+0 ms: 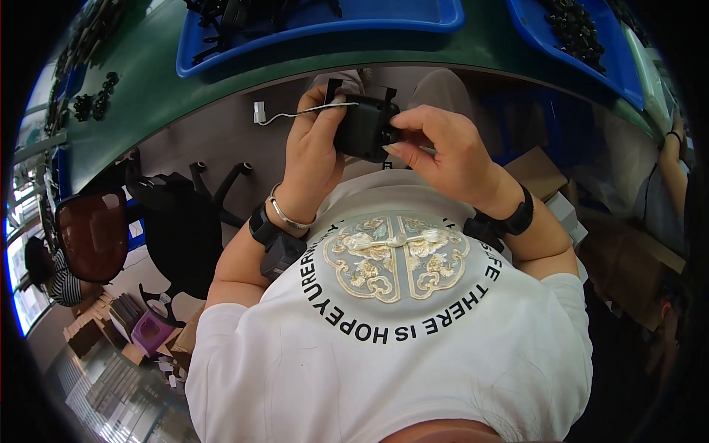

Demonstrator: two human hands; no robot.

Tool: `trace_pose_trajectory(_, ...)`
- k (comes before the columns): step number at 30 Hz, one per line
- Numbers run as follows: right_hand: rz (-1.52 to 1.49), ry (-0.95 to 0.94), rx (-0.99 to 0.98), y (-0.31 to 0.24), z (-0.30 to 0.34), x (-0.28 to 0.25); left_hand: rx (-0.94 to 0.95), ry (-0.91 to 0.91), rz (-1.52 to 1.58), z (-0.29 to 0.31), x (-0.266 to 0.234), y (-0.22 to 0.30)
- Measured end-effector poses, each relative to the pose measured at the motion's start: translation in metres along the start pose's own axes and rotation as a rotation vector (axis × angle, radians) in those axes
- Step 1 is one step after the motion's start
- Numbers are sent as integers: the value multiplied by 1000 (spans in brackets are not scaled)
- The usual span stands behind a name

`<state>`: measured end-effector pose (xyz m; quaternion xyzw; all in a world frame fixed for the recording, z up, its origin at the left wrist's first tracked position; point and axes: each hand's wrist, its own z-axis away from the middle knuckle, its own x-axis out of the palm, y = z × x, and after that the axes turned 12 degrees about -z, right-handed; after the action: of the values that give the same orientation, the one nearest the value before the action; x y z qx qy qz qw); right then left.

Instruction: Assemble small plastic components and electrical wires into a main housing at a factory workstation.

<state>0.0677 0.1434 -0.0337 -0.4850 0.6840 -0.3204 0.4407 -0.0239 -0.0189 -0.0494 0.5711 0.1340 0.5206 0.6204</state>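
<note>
Blue trays (pixel 399 18) on green table (pixel 151 103)

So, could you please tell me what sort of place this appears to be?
It is probably a small-parts assembly workshop: a green workbench carries blue trays of black parts, and the left hand holds a wired black housing with a white connector.

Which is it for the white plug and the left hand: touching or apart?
Apart. The head view shows the white plug out to the left of the left hand, with a clear gap between them crossed only by the wire.
</note>
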Motion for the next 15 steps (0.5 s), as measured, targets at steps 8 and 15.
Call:
trace_pose_trajectory(8, 41, 18, 18, 3, 2, -12, -51, -160, -136, 2, 0, 7)
trace_pose_trajectory(15, 58, 8, 19, 3, 4, -14, -81, -203, -77, 3, -3, 6)
